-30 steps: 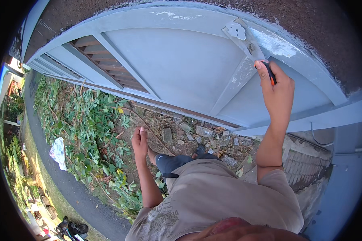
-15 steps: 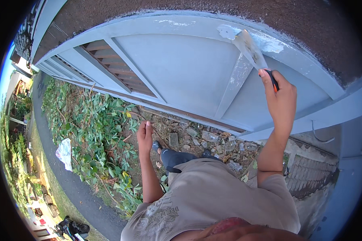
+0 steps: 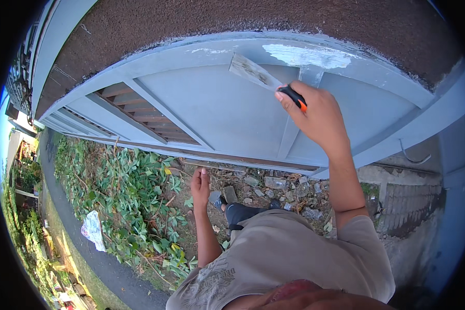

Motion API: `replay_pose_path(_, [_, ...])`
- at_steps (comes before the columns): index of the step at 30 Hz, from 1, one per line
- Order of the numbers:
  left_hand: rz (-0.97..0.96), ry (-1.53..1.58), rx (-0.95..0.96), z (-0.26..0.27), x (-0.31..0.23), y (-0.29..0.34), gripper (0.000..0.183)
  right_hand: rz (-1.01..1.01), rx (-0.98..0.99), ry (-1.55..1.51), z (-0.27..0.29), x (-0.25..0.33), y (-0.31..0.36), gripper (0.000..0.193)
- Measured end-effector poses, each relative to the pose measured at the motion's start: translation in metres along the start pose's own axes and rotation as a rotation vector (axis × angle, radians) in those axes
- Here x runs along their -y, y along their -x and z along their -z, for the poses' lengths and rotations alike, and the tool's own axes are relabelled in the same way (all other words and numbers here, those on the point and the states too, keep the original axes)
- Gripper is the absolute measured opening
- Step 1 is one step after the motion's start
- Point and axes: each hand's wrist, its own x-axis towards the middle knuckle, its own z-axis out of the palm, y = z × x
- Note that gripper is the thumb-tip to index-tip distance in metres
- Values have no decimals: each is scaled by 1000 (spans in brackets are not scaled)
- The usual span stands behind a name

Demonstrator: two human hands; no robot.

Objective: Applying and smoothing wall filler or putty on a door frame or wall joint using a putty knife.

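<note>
Beside ragged white patch [image 3: 310, 56], right hand [image 3: 319, 114] clenched round flat metal-bladed scraper [image 3: 266, 80]; left hand [image 3: 200, 188] curled shut

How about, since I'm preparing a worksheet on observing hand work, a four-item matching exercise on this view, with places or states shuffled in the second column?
Things:
1. scraper
2. left hand
3. white patch
4. crumpled whitish sheet

Places or states:
A. beside green plants, at the asphalt path
B. on the upper grey-blue rail
C. gripped by the right hand
D. holding no visible object

Pairs: 1-C, 2-D, 3-B, 4-A
</note>
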Motion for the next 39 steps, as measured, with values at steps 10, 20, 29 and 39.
replay_pose_path(10, [-236, -299, -15, 29, -32, -74, 21, -785, 178, -654, -163, -82, 202, 29])
replay_pose_path(20, [-1008, -556, -171, 20, -170, -195, 60, -352, -818, -64, -98, -14, 67, 54])
replay_pose_path(29, [-1014, -816, -259, 27, -178, -238, 88, -453, -981, -243, -125, -5, 36, 50])
replay_pose_path(39, [-972, -813, -232, 37, -179, -242, 89, -460, -983, -198, -123, -8, 39, 47])
